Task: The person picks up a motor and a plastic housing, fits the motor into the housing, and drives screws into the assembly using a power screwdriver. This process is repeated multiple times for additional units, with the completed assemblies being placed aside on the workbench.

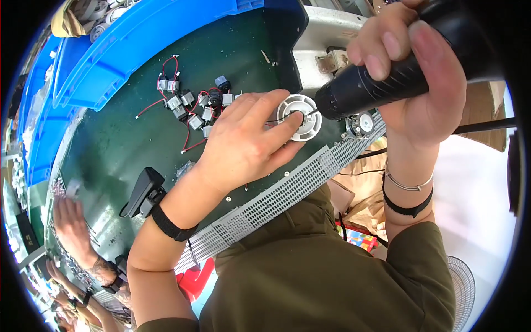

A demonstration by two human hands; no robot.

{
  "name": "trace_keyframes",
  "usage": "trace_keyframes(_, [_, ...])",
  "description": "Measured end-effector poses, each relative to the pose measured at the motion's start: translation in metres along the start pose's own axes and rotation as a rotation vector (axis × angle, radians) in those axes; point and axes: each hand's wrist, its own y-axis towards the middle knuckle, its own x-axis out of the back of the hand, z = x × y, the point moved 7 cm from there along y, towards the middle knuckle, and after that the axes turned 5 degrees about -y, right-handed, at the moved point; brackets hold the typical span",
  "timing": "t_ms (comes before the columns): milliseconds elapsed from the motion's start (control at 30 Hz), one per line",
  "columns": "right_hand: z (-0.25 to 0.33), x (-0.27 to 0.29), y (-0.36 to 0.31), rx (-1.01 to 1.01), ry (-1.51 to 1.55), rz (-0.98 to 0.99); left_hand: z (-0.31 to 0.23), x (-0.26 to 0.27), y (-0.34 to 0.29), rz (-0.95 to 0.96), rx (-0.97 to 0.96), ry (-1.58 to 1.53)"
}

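Note:
My right hand (409, 66) is wrapped around a black electric screwdriver (365, 86), which is tilted down to the left. Its bit meets or nearly touches a white round slotted plastic part (314, 126); the exact contact is too small to tell. My left hand (251, 133) grips that part at its left side, with a fingertip on its dark centre. A thin dark wire runs at the part's left. Beyond my left hand lie several small grey motors (180, 112) with red and black wires, in a loose cluster on the green work surface (138, 138).
Blue bins (121, 50) line the far left. A perforated white strip (265, 191) edges the table near me. Another round white assembly (362, 124) sits right of my work, beside a metal machine part (326, 44). A co-worker's hand (72, 229) is at the left.

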Motion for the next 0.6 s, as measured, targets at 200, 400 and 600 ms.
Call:
trace_keyframes(200, [0.0, 0.006, 0.001, 0.035, -0.067, 0.012, -0.002, -0.003, 0.004, -0.023, -0.012, -0.05])
trace_keyframes(400, [-0.003, -0.005, -0.005, 0.11, 0.0, 0.313, 0.003, 0.005, 0.009, -0.016, 0.031, -0.071])
trace_keyframes(600, [0.021, -0.006, 0.002, 0.13, -0.087, 0.193, 0.012, 0.038, -0.001, -0.13, 0.155, -0.06])
